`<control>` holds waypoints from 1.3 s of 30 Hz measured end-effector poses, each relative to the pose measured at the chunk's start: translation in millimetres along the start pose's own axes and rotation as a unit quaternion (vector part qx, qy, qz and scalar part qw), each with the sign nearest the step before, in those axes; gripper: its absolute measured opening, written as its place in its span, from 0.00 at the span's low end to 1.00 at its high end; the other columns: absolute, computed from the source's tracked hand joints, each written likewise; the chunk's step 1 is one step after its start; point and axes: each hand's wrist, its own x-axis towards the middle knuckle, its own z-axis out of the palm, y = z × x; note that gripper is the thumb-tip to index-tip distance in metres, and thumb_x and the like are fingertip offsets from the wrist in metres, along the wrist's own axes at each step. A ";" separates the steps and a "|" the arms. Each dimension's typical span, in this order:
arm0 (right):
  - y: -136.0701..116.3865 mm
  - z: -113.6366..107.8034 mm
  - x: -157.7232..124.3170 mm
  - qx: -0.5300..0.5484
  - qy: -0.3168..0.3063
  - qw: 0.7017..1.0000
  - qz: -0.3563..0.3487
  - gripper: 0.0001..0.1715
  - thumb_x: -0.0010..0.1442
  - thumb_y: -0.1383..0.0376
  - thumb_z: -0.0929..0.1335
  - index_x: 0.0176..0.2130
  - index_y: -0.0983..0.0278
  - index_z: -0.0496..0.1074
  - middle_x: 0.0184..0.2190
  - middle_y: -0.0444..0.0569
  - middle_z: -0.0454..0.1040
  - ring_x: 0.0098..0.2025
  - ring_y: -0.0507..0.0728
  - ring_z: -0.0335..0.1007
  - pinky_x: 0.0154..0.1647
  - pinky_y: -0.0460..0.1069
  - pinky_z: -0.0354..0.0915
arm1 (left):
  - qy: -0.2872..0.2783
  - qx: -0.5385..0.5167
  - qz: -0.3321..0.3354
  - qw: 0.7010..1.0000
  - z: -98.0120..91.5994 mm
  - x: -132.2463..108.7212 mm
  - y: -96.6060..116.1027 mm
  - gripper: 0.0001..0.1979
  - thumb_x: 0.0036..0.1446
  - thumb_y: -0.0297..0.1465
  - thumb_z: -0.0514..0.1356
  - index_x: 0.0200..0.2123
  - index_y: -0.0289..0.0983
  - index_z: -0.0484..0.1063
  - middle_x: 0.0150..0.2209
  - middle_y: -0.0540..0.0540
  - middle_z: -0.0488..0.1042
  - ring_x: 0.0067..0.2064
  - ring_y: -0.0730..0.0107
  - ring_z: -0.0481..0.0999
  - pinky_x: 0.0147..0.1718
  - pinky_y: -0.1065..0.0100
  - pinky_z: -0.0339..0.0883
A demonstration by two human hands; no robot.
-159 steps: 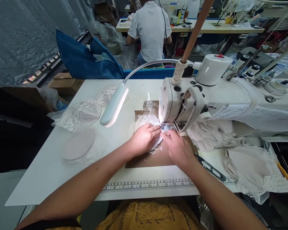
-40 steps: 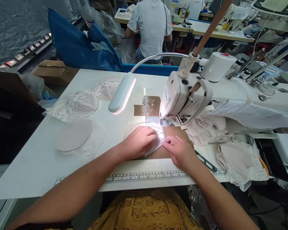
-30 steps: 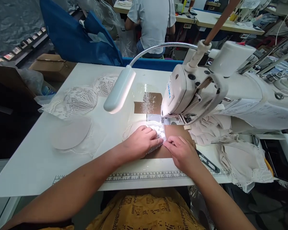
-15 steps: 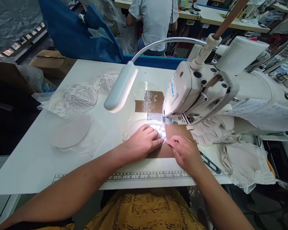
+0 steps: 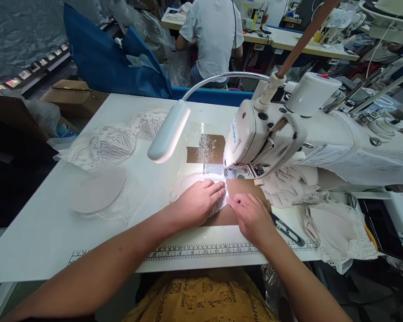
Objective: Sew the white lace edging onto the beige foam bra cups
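A white lace piece (image 5: 188,182) lies under the lamp, just in front of the needle of the white sewing machine (image 5: 255,134). My left hand (image 5: 198,203) rests on top of it, fingers curled and pressing the lace down. My right hand (image 5: 251,217) sits close beside it on a brown taped patch (image 5: 245,188), fingertips pinching the right edge of the lace. The two hands almost touch.
A gooseneck lamp (image 5: 168,132) hangs over the table (image 5: 47,237). Lace cups (image 5: 110,143) and a round pad (image 5: 99,190) lie at the left. Thread snips (image 5: 285,228) and a heap of cream fabric (image 5: 336,223) lie at the right. A person in a white shirt (image 5: 211,36) sits behind.
The lace and both hands have drawn back a little from the needle toward me compared with several seconds ago. Over the last second the hands barely shift; mostly the view moves.
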 end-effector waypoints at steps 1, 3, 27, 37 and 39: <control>0.0 0.3 0.0 0.001 0.003 1.000 -0.001 0.23 0.57 0.79 0.60 0.47 0.65 0.73 0.34 0.49 0.71 0.33 0.56 0.56 0.34 0.49 0.54 | -0.002 0.006 -0.002 1.000 0.0 0.3 0.4 0.20 0.58 0.23 0.51 0.53 0.23 0.69 0.54 0.30 0.70 0.41 0.57 0.71 0.38 0.58 0.70; -0.3 0.9 0.1 0.000 0.006 1.000 -0.002 0.22 0.56 0.79 0.60 0.46 0.66 0.73 0.34 0.49 0.72 0.33 0.56 0.56 0.34 0.49 0.54 | -0.007 0.016 -0.007 1.000 -0.5 1.1 1.2 0.20 0.57 0.22 0.51 0.52 0.24 0.70 0.54 0.31 0.70 0.41 0.58 0.71 0.37 0.59 0.69; 4.0 -16.5 44.8 -0.037 -0.165 0.983 0.069 0.20 0.56 0.77 0.62 0.44 0.62 0.73 0.36 0.49 0.72 0.35 0.56 0.63 0.30 0.50 0.49 | -0.049 0.019 0.016 0.998 -4.3 18.5 -43.3 0.22 0.56 0.21 0.54 0.55 0.28 0.69 0.57 0.33 0.69 0.50 0.54 0.71 0.46 0.57 0.68; 6.3 -5.4 39.5 -0.078 -0.103 0.990 0.048 0.22 0.59 0.76 0.61 0.49 0.63 0.73 0.37 0.50 0.73 0.38 0.57 0.64 0.31 0.50 0.52 | -0.017 -0.022 0.047 0.999 -6.3 13.0 -43.6 0.18 0.62 0.22 0.51 0.53 0.33 0.71 0.54 0.37 0.72 0.50 0.56 0.71 0.46 0.55 0.69; 7.5 -4.9 41.0 -0.077 -0.107 0.990 0.052 0.23 0.60 0.76 0.61 0.51 0.63 0.72 0.37 0.51 0.74 0.39 0.57 0.65 0.30 0.49 0.53 | -0.019 -0.025 0.046 0.998 -5.1 13.5 -45.2 0.18 0.62 0.22 0.51 0.53 0.33 0.71 0.55 0.37 0.71 0.50 0.57 0.71 0.46 0.55 0.69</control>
